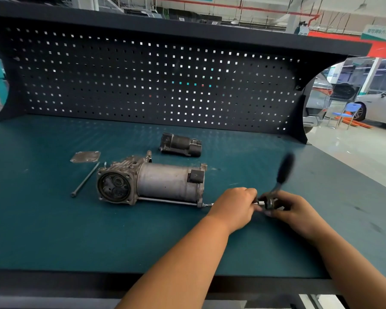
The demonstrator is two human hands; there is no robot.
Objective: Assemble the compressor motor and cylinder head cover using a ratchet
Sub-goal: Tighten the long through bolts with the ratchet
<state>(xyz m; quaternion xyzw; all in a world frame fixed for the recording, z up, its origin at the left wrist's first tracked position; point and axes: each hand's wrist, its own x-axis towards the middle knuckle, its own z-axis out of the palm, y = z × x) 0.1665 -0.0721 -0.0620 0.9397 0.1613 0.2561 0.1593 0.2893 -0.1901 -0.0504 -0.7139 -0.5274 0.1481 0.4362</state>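
Only one view here: a wide-angle cam worn on the person's head, facing forward and down across the green workbench [54, 230] toward the black pegboard [132, 85] at the back. It sits close in, left hand [233, 207] and right hand [295, 211] in the lower middle.

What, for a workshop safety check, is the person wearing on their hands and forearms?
Nothing visible. The left hand and right hand are ungloved, with no rings, watch or wristband showing. The left forearm and right forearm are bare down to the bottom edge of the view, so no sleeve or cuff appears.
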